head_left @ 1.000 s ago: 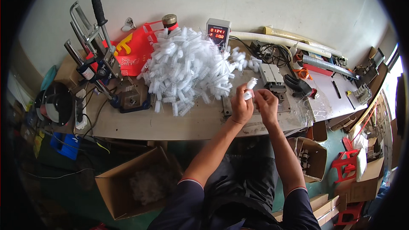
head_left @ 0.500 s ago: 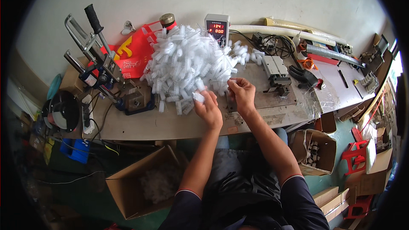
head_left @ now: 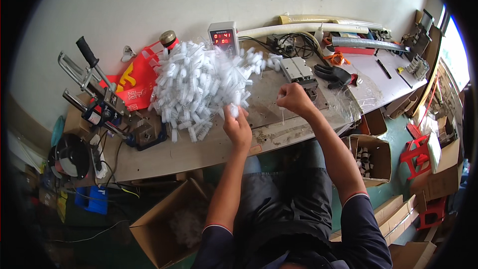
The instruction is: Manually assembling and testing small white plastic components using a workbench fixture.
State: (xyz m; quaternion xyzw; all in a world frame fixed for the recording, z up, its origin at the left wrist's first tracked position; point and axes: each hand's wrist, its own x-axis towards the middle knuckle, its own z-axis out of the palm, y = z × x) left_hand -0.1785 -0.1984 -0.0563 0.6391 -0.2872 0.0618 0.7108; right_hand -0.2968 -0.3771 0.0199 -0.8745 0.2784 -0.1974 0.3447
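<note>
My left hand [head_left: 237, 128] is closed around a small white bristle brush [head_left: 234, 111] at the near right edge of a big heap of such brushes [head_left: 191, 87]. My right hand [head_left: 295, 98] is a closed fist just in front of a grey metal clamp block [head_left: 297, 69] on a steel plate. A thin pale line, perhaps a wire, hangs below the fist; what the fingers hold is hidden. Behind the heap stands a counter box [head_left: 223, 37] with a red lit display.
A lever hand press [head_left: 107, 102] stands left on the bench, near a red bag [head_left: 137, 92]. A black glove [head_left: 336, 76] lies right of the block; long tubes [head_left: 308, 29] lie along the wall. Cardboard boxes [head_left: 154, 219] [head_left: 373, 157] sit below the bench edge.
My right hand has moved away from the left, rightward to the metal block. My left hand still holds the brush. The whole view has shifted, and the display's figures differ.
</note>
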